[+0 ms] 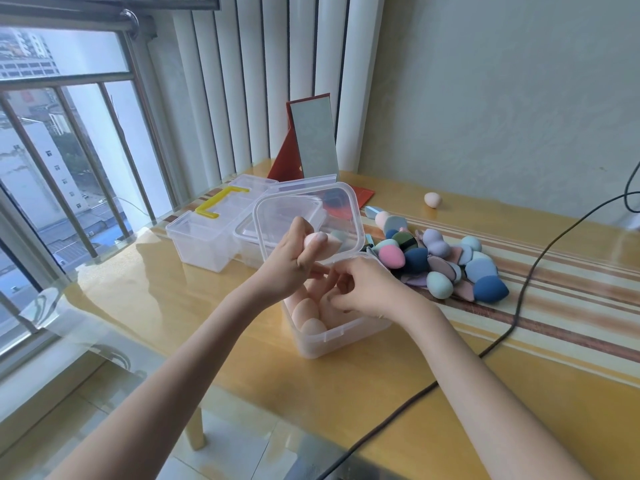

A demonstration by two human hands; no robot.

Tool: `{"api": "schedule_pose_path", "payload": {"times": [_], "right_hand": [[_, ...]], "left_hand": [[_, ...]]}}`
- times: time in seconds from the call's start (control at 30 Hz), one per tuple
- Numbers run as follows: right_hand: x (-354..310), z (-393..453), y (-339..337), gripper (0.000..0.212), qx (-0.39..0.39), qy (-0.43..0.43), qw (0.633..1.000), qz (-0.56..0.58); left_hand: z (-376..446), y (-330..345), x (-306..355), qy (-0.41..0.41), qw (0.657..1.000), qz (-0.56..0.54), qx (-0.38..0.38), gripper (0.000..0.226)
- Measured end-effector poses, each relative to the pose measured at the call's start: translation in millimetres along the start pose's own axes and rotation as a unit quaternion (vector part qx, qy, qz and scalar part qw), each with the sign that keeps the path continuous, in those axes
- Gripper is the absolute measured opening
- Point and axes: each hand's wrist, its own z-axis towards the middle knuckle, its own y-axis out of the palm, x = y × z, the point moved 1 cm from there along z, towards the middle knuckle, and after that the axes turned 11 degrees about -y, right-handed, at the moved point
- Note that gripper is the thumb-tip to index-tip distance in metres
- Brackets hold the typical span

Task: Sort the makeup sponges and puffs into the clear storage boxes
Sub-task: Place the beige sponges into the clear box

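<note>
A clear storage box stands at the table's middle with its lid hinged upright behind it; several pale pink sponges lie inside. My left hand grips a pink sponge just above the box's rim. My right hand reaches down into the box with curled fingers; what it touches is hidden. A heap of blue, teal, purple and pink sponges and puffs lies to the right.
Two more clear boxes stand behind, one with a yellow handle. A standing mirror with a red back is at the rear. One pink sponge lies alone far right. A black cable crosses the table.
</note>
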Motion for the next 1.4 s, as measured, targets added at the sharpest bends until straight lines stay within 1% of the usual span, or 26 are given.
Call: {"api": "schedule_pose_path", "payload": {"times": [0.1, 0.23, 0.33, 0.4, 0.43, 0.47, 0.5, 0.57, 0.63, 0.73, 0.8, 0.87, 0.9, 1.0, 1.03, 1.07, 1.2, 1.27, 1.33, 1.4], "right_hand": [[-3.7, 0.2, 1.6, 0.01, -0.015, -0.023, 0.999, -0.033], [-9.5, 2.7, 0.8, 0.02, -0.036, -0.029, 0.996, -0.072], [-10.5, 5.3, 3.1, 0.021, -0.035, -0.031, 0.996, -0.069], [-5.5, 5.6, 3.6, 0.023, -0.007, -0.025, 0.999, -0.042], [-2.0, 5.2, 2.7, 0.027, 0.008, -0.012, 1.0, -0.008], [0.9, 4.1, 0.8, 0.03, 0.02, 0.004, 0.999, 0.029], [4.1, 3.1, -1.3, 0.031, 0.026, 0.017, 0.998, 0.06], [10.1, 1.5, -4.6, 0.028, 0.026, 0.033, 0.994, 0.098], [13.1, -0.4, -7.2, 0.032, 0.018, 0.034, 0.992, 0.119], [10.6, -7.1, -13.0, 0.033, -0.004, 0.024, 0.982, 0.188], [7.9, -11.8, -17.4, 0.038, -0.025, 0.011, 0.97, 0.241], [5.7, -13.7, -18.3, 0.04, -0.021, 0.006, 0.96, 0.279], [4.6, -13.7, -17.4, 0.04, -0.004, 0.004, 0.962, 0.272], [3.3, -12.9, -12.2, 0.041, 0.083, -0.021, 0.979, 0.184], [3.0, -12.7, -11.0, 0.039, 0.102, -0.029, 0.979, 0.176], [2.9, -12.5, -9.9, 0.036, 0.108, -0.036, 0.975, 0.193], [1.9, -13.6, -12.3, 0.023, 0.085, -0.048, 0.945, 0.314], [4.9, -16.1, -16.5, 0.025, 0.079, -0.04, 0.934, 0.346], [8.8, -19.4, -21.0, 0.026, 0.06, -0.03, 0.935, 0.347], [10.7, -22.8, -25.3, 0.027, 0.034, -0.018, 0.95, 0.309]], "left_hand": [[1.3, -0.6, 0.0, -0.001, 1.0, 0.006, 0.002, 0.039], [3.3, -1.1, -1.4, 0.006, 1.0, 0.017, 0.018, 0.033], [2.6, -2.3, -6.6, 0.023, 0.999, 0.035, 0.03, 0.043], [0.1, -3.3, -9.4, 0.069, 0.992, 0.06, 0.087, 0.043], [-0.4, -3.6, -10.4, 0.095, 0.986, 0.068, 0.122, 0.04], [-1.4, -3.5, -10.2, 0.111, 0.982, 0.067, 0.138, 0.037], [-2.2, -2.0, -9.5, 0.118, 0.983, 0.054, 0.128, 0.035], [-4.9, 4.4, -9.1, 0.117, 0.99, 0.049, 0.056, 0.034], [-6.0, 9.9, -12.7, 0.12, 0.987, 0.103, 0.025, 0.041], [-3.9, 9.3, -17.9, 0.124, 0.985, 0.114, 0.022, 0.052], [-2.5, 7.0, -18.7, 0.128, 0.984, 0.119, 0.026, 0.055], [-1.8, 5.7, -18.4, 0.133, 0.983, 0.121, 0.026, 0.058], [-1.0, 5.4, -19.1, 0.134, 0.983, 0.122, 0.024, 0.062], [-1.0, 6.0, -19.8, 0.14, 0.981, 0.134, 0.018, 0.066], [-1.1, 6.3, -20.2, 0.146, 0.979, 0.141, 0.018, 0.065], [-1.5, 6.5, -19.6, 0.15, 0.977, 0.149, 0.016, 0.064], [-2.6, 6.8, -16.7, 0.14, 0.978, 0.154, 0.003, 0.054], [-4.5, 6.5, -14.8, 0.12, 0.983, 0.135, -0.014, 0.05], [-5.3, 6.4, -13.7, 0.108, 0.984, 0.138, -0.031, 0.047], [-5.3, 5.1, -12.2, 0.089, 0.984, 0.144, -0.049, 0.037]]}}
